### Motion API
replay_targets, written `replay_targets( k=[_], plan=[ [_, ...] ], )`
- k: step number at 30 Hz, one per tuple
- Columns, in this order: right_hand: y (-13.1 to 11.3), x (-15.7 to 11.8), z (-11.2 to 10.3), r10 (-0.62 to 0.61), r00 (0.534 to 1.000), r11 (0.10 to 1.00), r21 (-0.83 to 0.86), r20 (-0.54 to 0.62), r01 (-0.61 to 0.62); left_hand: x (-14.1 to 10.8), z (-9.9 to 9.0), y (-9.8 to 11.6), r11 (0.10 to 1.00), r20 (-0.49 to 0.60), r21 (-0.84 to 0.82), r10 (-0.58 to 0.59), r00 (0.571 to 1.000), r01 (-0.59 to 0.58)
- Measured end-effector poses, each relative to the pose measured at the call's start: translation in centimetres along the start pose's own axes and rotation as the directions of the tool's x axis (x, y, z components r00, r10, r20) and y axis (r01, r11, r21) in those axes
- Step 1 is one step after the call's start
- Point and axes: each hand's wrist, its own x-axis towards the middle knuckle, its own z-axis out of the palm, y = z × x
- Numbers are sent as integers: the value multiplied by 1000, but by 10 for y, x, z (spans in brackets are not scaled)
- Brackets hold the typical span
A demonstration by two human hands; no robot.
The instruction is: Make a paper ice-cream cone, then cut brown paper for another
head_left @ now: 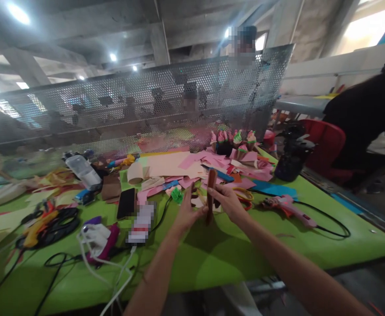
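A narrow reddish-brown strip (pixel 211 193) stands upright over the green table, in the middle of the view. My right hand (pixel 225 199) pinches its right side between fingers and thumb. On the other side is my left hand (pixel 188 211), its fingers spread and its thumb tip near or against the strip; contact is hard to tell. Behind the hands lie pink and cream paper pieces (pixel 169 164). A green crumpled paper piece (pixel 177 195) rests left of my left hand. Yellow-handled scissors (pixel 245 195) lie just beyond my right hand.
The green table (pixel 218 259) holds a pink glue gun (pixel 294 210) at right, a black phone (pixel 126 204), a power strip (pixel 142 224) and cables at left. Paper cones (pixel 242 149) and a dark bottle (pixel 293 153) stand behind. A perforated metal screen (pixel 129 114) crosses the back; people are beyond.
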Motion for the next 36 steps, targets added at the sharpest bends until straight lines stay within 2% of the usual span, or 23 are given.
replay_targets(
  k=[3, 5, 7, 10, 14, 16, 19, 23, 29, 36],
  plan=[
    [-1, 0, 1, -29, 999, 1000, 3, -22, 30, -3, 2, 6, 997, 148, -75, 35, 988, -24],
    [-2, 0, 3, -41, 999, 999, 13, -9, 41, -6, 5, 9, 987, 195, -157, -16, 981, 48],
    [-2, 0, 4, -46, 999, 999, 23, -3, 46, -7, 8, 9, 956, 173, -238, -130, 976, 170],
    [-1, 1, 2, -42, 999, 999, 33, -19, 43, -4, 7, 5, 887, 57, -355, -294, 954, 294],
    [-2, 2, -9, -31, 996, 998, 57, -80, 35, 4, -7, -4, 863, -109, -437, -331, 937, 254],
    [-3, 4, -16, -18, 994, 997, 73, -110, 26, 9, -15, -6, 831, -191, -502, -378, 906, 240],
    [-1, 6, -23, 10, 990, 996, 94, -138, 3, 13, -24, -5, 784, -252, -576, -439, 862, 231],
    [1, 6, -23, 39, 989, 994, 111, -142, -24, 13, -27, -4, 775, -271, -590, -452, 850, 224],
    [-3, 5, -21, 95, 993, 987, 139, -72, -84, 12, -25, -2, 757, -209, -619, -414, 886, 208],
    [-1, 7, -18, 75, 970, 978, 209, -233, -26, 10, -21, -1, 733, -213, -661, -389, 896, 161]
  ],
)
